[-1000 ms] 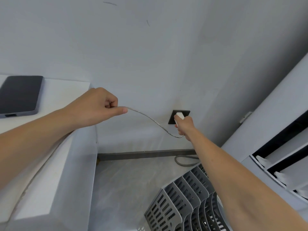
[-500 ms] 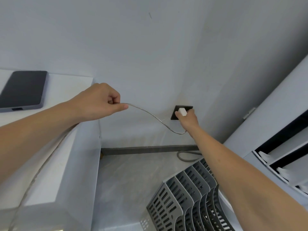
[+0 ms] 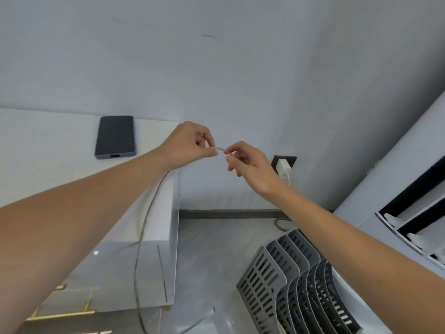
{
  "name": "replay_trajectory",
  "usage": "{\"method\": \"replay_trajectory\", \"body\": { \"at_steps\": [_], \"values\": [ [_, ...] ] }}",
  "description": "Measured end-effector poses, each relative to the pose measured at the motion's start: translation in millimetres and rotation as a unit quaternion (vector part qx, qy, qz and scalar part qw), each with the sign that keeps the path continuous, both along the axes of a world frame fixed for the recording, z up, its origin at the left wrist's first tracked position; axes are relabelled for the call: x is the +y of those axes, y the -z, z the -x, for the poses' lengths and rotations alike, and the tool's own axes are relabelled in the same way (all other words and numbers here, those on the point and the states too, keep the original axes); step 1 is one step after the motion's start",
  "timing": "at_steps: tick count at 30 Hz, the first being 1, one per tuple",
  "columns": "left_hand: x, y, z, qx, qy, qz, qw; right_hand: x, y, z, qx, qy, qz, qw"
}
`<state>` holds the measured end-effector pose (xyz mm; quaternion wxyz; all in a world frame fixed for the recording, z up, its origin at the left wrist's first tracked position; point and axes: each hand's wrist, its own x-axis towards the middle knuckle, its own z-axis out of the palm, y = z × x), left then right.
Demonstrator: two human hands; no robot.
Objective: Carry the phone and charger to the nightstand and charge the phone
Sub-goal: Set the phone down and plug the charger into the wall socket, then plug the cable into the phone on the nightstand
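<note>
A dark phone (image 3: 115, 136) lies flat, screen up, on the white nightstand (image 3: 60, 165) at the left. The white charger plug (image 3: 283, 166) sits in the dark wall socket (image 3: 290, 160) low on the wall. Its thin grey cable (image 3: 140, 249) hangs down past the nightstand's side. My left hand (image 3: 190, 147) pinches the cable above the nightstand's right edge. My right hand (image 3: 250, 162) pinches the same cable a finger's width to the right, in front of the socket. A short bit of cable (image 3: 220, 148) shows between the two hands.
A grey slotted file rack (image 3: 296, 283) stands on the floor at lower right. White shelving with dark gaps (image 3: 414, 213) fills the right edge. A grey hose (image 3: 280, 224) lies by the baseboard. The nightstand has gold trim (image 3: 62, 314) low down.
My right hand let go of the plug, which stays in the socket, and came left to grip the cable beside my left hand. The view shifted, so the phone appears further right.
</note>
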<state>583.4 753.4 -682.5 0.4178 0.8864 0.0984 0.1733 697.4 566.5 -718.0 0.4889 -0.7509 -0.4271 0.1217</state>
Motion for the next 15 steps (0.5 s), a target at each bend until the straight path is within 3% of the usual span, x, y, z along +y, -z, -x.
{"method": "replay_trajectory", "body": {
  "at_steps": [9,15],
  "values": [
    [10,-3,95,-0.007,-0.022,0.197,0.98,20,-19,35,-0.054,0.126,0.017,0.99],
    [18,4,144,-0.082,-0.08,0.137,0.984,27,-11,98,-0.156,0.16,0.011,0.975]
  ]
}}
